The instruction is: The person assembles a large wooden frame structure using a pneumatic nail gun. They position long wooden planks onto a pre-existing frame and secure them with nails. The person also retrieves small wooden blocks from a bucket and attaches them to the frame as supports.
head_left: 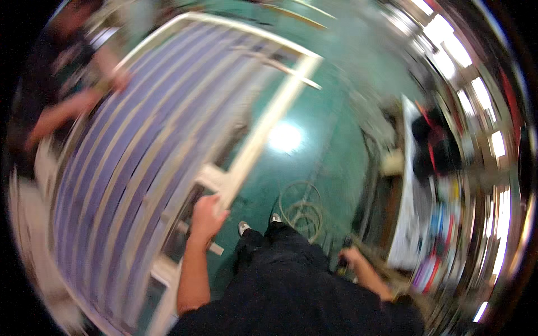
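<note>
With the nearer left hand point(207, 218), grips the right edge of a rectangular, purple-striped, pale-wood frame point(268, 126), spreading leftward, lengthwise along that edge; with the right hand point(351, 255), holds a dark, blurred object point(342, 265).

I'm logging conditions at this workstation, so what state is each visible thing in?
Left hand: closed on the wooden frame's near rail.
Right hand: closed around a dark tool, type unclear.
Wooden frame: held at its near rail, purple bands running side by side inside.
Co-worker's hand: at the frame's far-left edge, grip blurred.
Hose: loosely coiled on the floor.
Floor: green, reflecting bright light.
</note>
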`<state>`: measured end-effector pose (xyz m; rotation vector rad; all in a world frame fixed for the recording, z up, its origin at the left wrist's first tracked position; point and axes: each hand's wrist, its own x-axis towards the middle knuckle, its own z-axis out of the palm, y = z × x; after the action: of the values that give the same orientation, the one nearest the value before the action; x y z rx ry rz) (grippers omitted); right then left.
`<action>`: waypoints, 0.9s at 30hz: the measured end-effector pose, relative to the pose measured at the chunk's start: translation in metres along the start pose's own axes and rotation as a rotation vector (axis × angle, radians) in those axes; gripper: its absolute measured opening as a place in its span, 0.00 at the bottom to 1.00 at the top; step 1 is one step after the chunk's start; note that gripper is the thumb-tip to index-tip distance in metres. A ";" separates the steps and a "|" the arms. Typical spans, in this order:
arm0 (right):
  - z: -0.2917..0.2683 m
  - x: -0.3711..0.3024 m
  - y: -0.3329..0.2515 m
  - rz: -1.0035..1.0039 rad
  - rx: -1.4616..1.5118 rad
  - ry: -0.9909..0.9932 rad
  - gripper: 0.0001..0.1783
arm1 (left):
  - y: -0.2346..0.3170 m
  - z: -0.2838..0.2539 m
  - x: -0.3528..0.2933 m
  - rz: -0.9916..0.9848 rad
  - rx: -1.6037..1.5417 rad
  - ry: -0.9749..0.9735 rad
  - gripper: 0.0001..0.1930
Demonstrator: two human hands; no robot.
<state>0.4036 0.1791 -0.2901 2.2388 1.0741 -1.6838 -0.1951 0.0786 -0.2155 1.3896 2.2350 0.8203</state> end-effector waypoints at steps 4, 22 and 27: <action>-0.040 -0.010 0.084 0.085 0.437 0.153 0.13 | -0.001 -0.008 -0.029 -0.166 -0.065 0.024 0.27; -0.263 0.009 0.272 0.014 -0.572 -0.052 0.19 | 0.032 0.023 -0.079 -0.331 0.563 0.088 0.40; -0.301 0.077 0.321 0.216 -0.539 0.746 0.36 | 0.074 0.050 -0.120 -0.183 0.696 0.181 0.35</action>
<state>0.8446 0.1303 -0.3432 2.4858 1.1583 -0.3684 -0.0628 0.0092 -0.2035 1.3788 2.8975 0.0899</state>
